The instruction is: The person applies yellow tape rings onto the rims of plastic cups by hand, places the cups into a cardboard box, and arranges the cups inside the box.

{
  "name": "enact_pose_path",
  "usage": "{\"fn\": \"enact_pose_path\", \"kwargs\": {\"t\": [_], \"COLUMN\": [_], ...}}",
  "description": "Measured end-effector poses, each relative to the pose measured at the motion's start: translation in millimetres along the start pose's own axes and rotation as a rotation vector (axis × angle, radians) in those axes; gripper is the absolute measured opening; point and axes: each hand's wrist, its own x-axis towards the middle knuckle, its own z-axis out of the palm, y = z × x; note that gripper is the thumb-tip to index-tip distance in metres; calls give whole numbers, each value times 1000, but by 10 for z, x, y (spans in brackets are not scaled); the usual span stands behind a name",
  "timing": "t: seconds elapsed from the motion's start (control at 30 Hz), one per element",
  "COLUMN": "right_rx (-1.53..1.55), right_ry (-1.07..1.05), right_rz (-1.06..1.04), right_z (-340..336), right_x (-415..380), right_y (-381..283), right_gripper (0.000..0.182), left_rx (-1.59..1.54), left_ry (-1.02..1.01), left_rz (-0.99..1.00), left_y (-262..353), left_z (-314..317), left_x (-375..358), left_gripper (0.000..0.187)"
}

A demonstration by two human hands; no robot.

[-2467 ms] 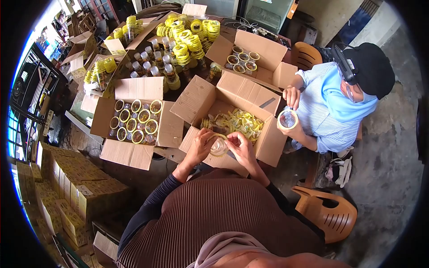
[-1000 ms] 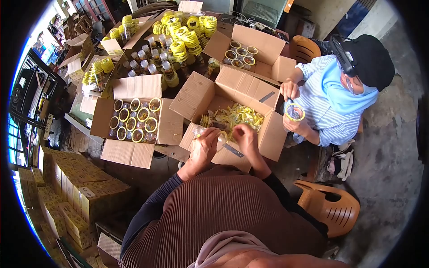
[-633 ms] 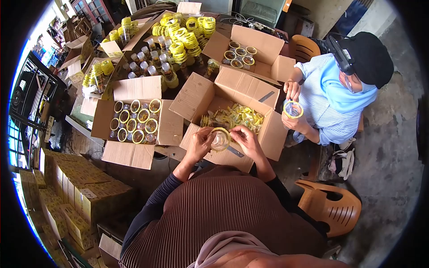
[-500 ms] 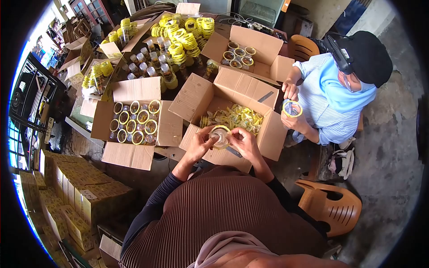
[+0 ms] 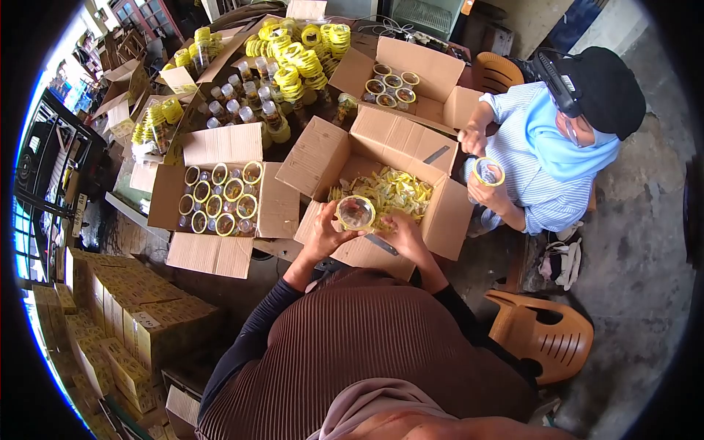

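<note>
My left hand [image 5: 327,236] is closed around a clear round jar [image 5: 356,213] with a yellow rim, its mouth tilted up toward me. Just right of the jar, my right hand [image 5: 400,233] hovers over the near side of a cardboard box [image 5: 323,158], fingers curled together. What those fingers pinch, if anything, is too small to make out. Inside that box lies a heap of small yellow-and-clear packets [image 5: 396,192].
Left stands an open carton [image 5: 275,198] of yellow-rimmed jars; another carton [image 5: 422,62] is behind. Stacked yellow lids [image 5: 293,62] and filled bottles [image 5: 249,95] crowd the back. A co-worker [image 5: 543,147] at right holds a similar jar [image 5: 488,172]. An orange chair [image 5: 546,337] stands right.
My right hand has come off the jar and moved slightly right. The jar in my left hand has turned its mouth more toward me. The co-worker's jar has shifted right.
</note>
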Motion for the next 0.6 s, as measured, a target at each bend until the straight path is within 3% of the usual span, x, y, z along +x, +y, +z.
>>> {"fn": "enact_pose_path", "kwargs": {"t": [0.07,0.17,0.37,0.43,0.57,0.6], "right_rx": [-19,-245,121,16,-3,51], "right_ry": [109,-12,-156,-50,70,175], "right_rz": [-42,11,297,196,231,160], "right_z": [142,168,131,84,-5,1], "right_x": [-160,-216,-124,-95,-81,-60], "right_y": [125,233,443,423,210,189], "right_gripper": [52,54,39,31,22,18], "left_rx": [-21,-74,-161,-276,-253,-185], "left_ry": [14,0,-4,-48,-20,24], "left_rz": [16,5,-132,-223,-194,-191], "left_y": [-1,-35,11,-35,-216,-223], "left_z": [-19,-16,-30,-30,-7,-11], "left_x": [-2,-16,-45,-48,-63,-68], "left_gripper": [60,63,70,64,63,63]}}
